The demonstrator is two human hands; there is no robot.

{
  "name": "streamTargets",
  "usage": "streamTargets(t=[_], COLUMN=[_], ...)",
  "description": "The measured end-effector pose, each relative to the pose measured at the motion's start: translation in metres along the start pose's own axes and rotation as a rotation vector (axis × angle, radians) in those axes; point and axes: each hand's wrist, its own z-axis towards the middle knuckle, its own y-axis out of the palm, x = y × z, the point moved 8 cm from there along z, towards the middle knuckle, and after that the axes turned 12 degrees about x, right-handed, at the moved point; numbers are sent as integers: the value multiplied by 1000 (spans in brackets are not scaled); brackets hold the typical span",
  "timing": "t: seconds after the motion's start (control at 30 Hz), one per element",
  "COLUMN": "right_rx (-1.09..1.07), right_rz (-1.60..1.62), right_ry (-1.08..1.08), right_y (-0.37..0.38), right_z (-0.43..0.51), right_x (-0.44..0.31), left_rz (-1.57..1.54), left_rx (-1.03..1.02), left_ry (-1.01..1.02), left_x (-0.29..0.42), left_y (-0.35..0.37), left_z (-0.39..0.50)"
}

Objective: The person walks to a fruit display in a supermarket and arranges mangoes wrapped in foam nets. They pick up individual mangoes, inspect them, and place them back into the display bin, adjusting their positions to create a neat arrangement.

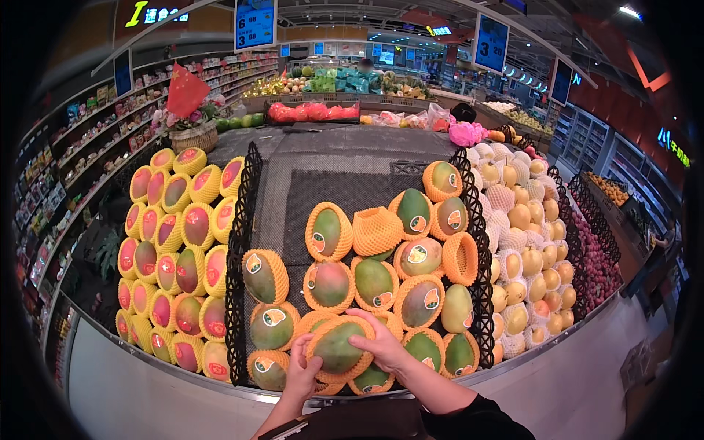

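Observation:
Between both my hands is a green mango (340, 347) in an orange foam net sleeve, held above the front of the sloped display. My left hand (301, 366) grips its left side, the thumb low on the sleeve's edge. My right hand (379, 344) holds the right side, with its thumb on the bare skin of the fruit. Around and behind them lie several mangoes in orange foam nets, such as a reddish one (329, 283) with a sticker. An empty-looking foam net (461, 258) leans near the right divider, above an unsleeved mango (457, 308).
Black lattice dividers (242, 275) (477, 275) bound the mango section. Left of it stand red-green mangoes (197, 224) in yellow nets; to the right, pale round fruit (517, 291) in white nets. A dark mesh mat (335, 187) covers the slope. A flower basket (193, 136) stands behind.

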Motion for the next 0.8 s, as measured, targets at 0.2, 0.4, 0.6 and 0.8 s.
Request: streamTargets(t=[0.2, 0.4, 0.6, 0.8], right_rx=[40, -21, -275, -14], right_rz=[101, -59, -387, -493], right_ry=[68, -65, -322, -434], right_y=[-1, 8, 22, 12], right_z=[-4, -11, -10, -10], right_x=[3, 0, -32, -35], left_rz=[17, -111, -153, 311], left_rx=[63, -13, 11, 167], left_ry=[68, -224, -153, 187], left_x=[5, 11, 13, 15], left_y=[6, 10, 9, 3], left_z=[-6, -17, -22, -7])
